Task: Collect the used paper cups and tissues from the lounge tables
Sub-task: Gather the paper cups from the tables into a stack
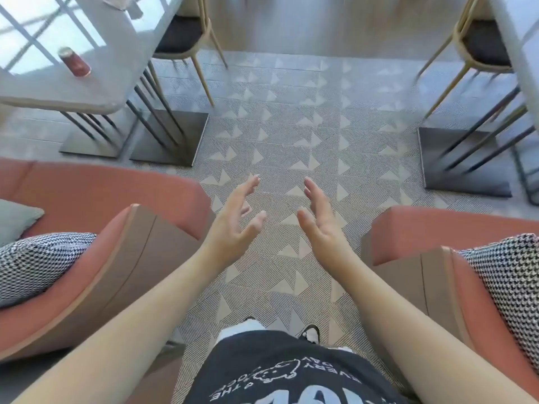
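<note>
Head-worn view, steeply down, hands (274,225) near

A grey carpet patterned with pale triangles and fine stripes (291,135) is spread across the floor. Two terracotta upholstered armchairs with tan wooden side panels are seen, one at the left (110,228) and one at the right (437,258). A black-and-white houndstooth cushion (38,263) is laid on the left armchair beside a plain grey-green cushion (14,220), and a second houndstooth cushion (507,287) is laid on the right one. Two pale wooden chairs with dark seat pads are tucked in farther off, at the left (180,36) and the right (481,42). Dark flat metal table bases (172,138) are set on the carpet.
</note>
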Tool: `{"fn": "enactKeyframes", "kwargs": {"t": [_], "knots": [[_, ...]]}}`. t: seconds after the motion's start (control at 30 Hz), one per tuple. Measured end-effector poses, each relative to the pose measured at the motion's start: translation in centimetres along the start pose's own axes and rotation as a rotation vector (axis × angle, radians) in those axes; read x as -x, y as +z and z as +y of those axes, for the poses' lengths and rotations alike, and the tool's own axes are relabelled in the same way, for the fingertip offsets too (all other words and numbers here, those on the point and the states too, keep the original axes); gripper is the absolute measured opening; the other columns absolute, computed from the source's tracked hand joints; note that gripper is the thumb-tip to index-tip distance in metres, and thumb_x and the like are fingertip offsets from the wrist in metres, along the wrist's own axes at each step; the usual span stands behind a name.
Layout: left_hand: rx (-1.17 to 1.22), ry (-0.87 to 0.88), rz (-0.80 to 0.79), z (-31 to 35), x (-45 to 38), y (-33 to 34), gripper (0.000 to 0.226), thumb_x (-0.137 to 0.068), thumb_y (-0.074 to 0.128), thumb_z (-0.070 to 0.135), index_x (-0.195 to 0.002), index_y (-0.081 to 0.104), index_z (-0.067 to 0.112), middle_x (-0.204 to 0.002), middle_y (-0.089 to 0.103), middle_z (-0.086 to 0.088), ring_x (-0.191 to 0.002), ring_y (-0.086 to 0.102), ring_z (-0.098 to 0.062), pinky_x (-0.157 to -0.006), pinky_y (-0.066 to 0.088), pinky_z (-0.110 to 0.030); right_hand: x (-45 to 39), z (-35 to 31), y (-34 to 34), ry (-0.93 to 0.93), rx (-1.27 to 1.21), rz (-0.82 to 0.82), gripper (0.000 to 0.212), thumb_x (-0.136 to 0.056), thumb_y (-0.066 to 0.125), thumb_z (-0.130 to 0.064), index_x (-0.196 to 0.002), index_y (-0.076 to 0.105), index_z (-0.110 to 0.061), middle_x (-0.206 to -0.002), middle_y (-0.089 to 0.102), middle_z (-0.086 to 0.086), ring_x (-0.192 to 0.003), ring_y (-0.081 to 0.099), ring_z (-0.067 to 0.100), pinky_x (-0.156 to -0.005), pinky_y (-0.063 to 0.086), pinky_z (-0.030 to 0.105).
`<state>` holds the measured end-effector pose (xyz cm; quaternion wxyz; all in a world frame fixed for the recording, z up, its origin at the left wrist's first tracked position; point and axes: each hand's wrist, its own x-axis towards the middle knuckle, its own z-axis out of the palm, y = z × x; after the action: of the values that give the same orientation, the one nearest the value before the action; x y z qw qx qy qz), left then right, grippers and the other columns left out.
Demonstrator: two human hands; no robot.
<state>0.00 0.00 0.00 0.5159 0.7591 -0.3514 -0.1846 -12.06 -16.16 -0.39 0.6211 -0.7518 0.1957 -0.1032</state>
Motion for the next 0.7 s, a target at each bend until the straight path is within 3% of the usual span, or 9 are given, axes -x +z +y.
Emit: {"fn": "enactKeyframes", "kwargs": {"t": [0.2,0.37,0.53,0.63,0.7], "knots": [[0.050,-0.120,0.038,-2.3,-3.0,-2.4,0.057,-0.093,0.051,0.045,-0.146,0.033,0.050,-0.150,0.040,0.034,-0.144,0.037,0.001,-0.114,0.040,-0.035,-4.6,-0.3,1.5,0.089,0.019,-0.064,0.081,-0.087,0.043,-0.068,-0.156,0.024,-0.031,-0.160,0.030,-0.010,-0.146,0.026,-0.003,-0.122,0.022,0.036],[0.036,-0.114,-0.037,-5.4,-7.1,-5.9,0.058,-0.092,0.051,0.046,-0.145,0.030,0.053,-0.156,0.039,0.019,-0.144,0.036,0.004,-0.115,0.039,-0.034,-10.9,-0.5,3.9,0.101,0.107,-0.082,0.067,-0.097,0.046,-0.058,-0.155,0.029,-0.030,-0.158,0.035,-0.013,-0.144,0.031,0.000,-0.122,0.027,0.042],[0.088,-0.136,0.004,-7.7,-12.4,-10.3,0.054,-0.091,0.050,0.048,-0.142,0.033,0.054,-0.151,0.042,0.022,-0.141,0.038,0.005,-0.111,0.041,-0.026,-17.0,-1.7,6.5,0.084,0.135,-0.083,0.074,-0.087,0.043,-0.070,-0.152,0.031,-0.036,-0.155,0.034,-0.019,-0.140,0.031,-0.005,-0.113,0.025,0.018],[0.105,-0.109,0.008,-8.2,-15.0,-12.1,0.051,-0.093,0.050,0.046,-0.139,0.034,0.060,-0.151,0.041,0.027,-0.142,0.038,0.006,-0.106,0.040,-0.012,-19.8,-2.0,6.9,0.074,0.125,-0.062,0.072,-0.087,0.042,-0.071,-0.150,0.030,-0.040,-0.157,0.035,-0.016,-0.142,0.032,-0.003,-0.113,0.025,0.019],[0.133,-0.107,0.006,-8.6,-16.9,-13.0,0.052,-0.092,0.050,0.046,-0.141,0.036,0.054,-0.152,0.041,0.023,-0.142,0.038,0.005,-0.105,0.040,-0.011,-21.9,-2.3,6.9,0.081,0.104,-0.054,0.071,-0.087,0.042,-0.071,-0.150,0.030,-0.041,-0.155,0.035,-0.019,-0.139,0.032,-0.006,-0.112,0.025,0.019]]}}
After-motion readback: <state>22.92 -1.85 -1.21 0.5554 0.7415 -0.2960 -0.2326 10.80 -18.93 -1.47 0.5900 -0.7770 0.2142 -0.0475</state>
